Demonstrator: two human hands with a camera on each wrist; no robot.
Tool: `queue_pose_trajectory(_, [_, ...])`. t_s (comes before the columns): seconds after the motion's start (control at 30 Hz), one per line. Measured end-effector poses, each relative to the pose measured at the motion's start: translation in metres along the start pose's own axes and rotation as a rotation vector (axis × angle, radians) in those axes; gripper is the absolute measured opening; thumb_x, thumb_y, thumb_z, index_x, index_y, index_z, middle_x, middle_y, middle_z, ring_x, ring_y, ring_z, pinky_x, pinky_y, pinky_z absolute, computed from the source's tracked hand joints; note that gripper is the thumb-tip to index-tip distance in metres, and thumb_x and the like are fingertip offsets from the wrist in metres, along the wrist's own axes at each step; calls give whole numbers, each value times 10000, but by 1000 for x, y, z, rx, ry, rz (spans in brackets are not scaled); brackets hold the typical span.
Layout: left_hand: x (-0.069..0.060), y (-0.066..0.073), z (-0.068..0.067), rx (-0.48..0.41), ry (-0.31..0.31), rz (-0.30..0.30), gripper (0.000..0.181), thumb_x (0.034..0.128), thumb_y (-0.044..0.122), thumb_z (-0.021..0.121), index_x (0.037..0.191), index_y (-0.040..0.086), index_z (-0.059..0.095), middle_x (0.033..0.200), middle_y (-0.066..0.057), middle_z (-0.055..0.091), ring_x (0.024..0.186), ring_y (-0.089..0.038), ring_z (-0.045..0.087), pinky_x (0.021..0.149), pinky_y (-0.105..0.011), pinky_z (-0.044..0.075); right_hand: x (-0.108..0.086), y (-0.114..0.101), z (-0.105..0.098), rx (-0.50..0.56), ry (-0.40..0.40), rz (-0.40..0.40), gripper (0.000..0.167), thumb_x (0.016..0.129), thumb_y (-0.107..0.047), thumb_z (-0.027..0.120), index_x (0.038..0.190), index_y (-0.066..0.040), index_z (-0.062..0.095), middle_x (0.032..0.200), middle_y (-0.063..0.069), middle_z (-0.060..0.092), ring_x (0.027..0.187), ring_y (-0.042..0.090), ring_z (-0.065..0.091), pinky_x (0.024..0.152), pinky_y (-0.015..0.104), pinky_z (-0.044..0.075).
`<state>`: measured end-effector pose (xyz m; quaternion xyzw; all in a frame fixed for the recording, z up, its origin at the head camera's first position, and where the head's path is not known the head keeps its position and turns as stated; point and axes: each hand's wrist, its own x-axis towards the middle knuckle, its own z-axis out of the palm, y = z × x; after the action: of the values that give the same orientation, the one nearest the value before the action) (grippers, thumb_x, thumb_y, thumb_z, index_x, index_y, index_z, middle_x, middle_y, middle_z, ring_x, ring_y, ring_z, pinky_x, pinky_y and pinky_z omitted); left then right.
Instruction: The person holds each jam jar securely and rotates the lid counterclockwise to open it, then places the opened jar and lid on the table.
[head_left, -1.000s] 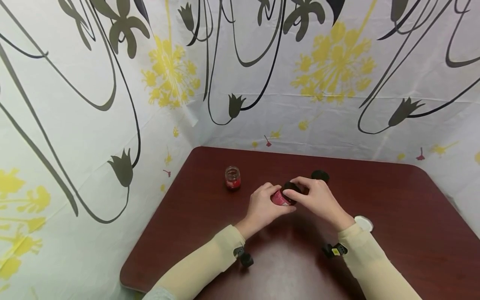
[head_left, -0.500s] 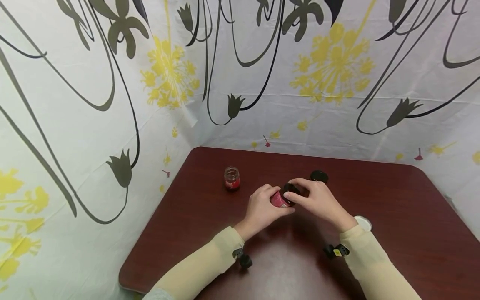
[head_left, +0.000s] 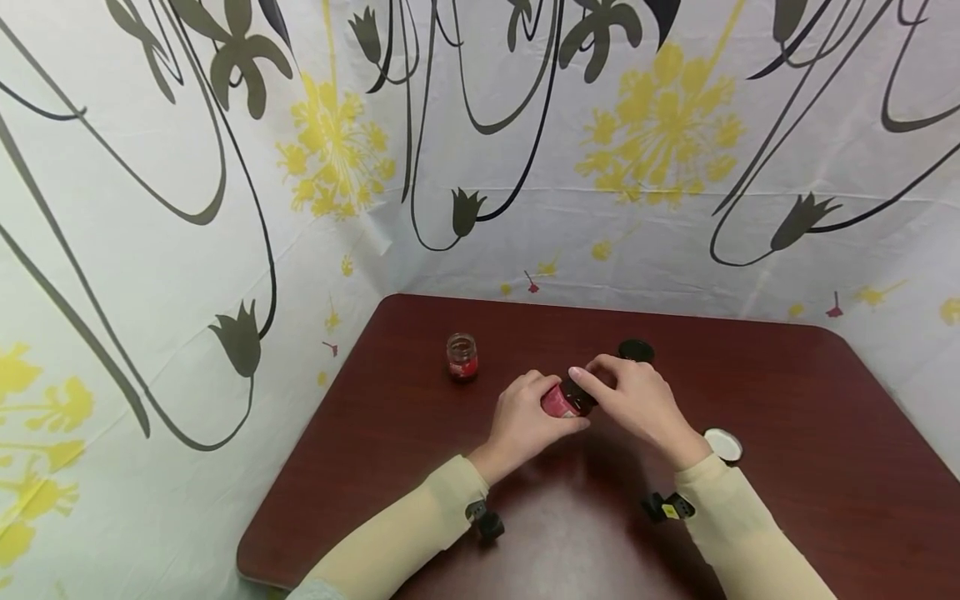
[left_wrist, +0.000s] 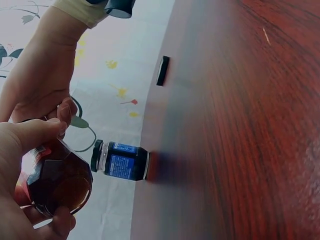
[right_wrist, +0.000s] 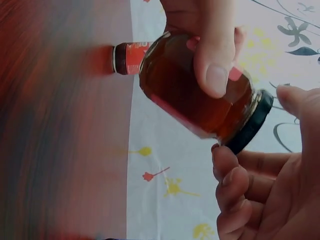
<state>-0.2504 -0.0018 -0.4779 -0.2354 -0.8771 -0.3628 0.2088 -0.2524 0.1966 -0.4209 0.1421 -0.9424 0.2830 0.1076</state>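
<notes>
A faceted glass jar [head_left: 558,402] with a pink-red label and amber-brown contents is held in my left hand [head_left: 525,412], tilted above the table, its black lid [right_wrist: 252,122] facing right. At that lid is my right hand [head_left: 645,404]. In the right wrist view its fingertips [right_wrist: 227,162] touch or nearly touch the lid's rim, while the thumb [right_wrist: 295,100] stands slightly off it. The lid still sits on the jar's mouth. Part of the label is hidden by my left fingers.
An uncovered red-labelled jar [head_left: 462,358] stands at the back left. Behind my right hand is a black-lidded jar [head_left: 636,351], whose blue label [left_wrist: 121,166] shows in the left wrist view. A lid [head_left: 723,446] lies white side up beside my right wrist.
My right thumb, earlier pressed on the black lid, has lifted away from it, and the right hand has turned a little. My left hand keeps holding the jar in nearly the same place.
</notes>
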Motion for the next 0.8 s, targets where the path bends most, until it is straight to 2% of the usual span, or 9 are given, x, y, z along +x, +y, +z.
queue_pose_trajectory(0.23, [-2, 3, 1, 27, 5, 18, 512, 715, 589, 846, 1039, 211, 725, 866, 140, 538, 795, -14, 483, 623, -143, 407, -4, -4, 4, -30, 21, 43, 554, 892, -775, 481, 925, -263, 692, 687, -101, 614, 610, 137, 564, 545, 359, 437])
queue_pose_trajectory(0.53, [-4, 2, 1, 44, -9, 1, 538, 713, 604, 839, 1064, 211, 731, 869, 137, 534, 790, -18, 485, 625, -149, 414, -4, -5, 7, -22, 12, 44, 531, 901, -747, 512, 915, -245, 685, 650, -84, 599, 572, 147, 544, 517, 355, 421])
queue_pose_trajectory(0.8, [-7, 1, 2, 37, -1, -5, 531, 707, 609, 840, 1052, 220, 731, 849, 149, 513, 766, -11, 481, 609, -149, 411, -5, -5, 8, -3, -13, 45, 537, 908, -734, 517, 942, -228, 694, 693, -78, 618, 588, 146, 549, 536, 352, 428])
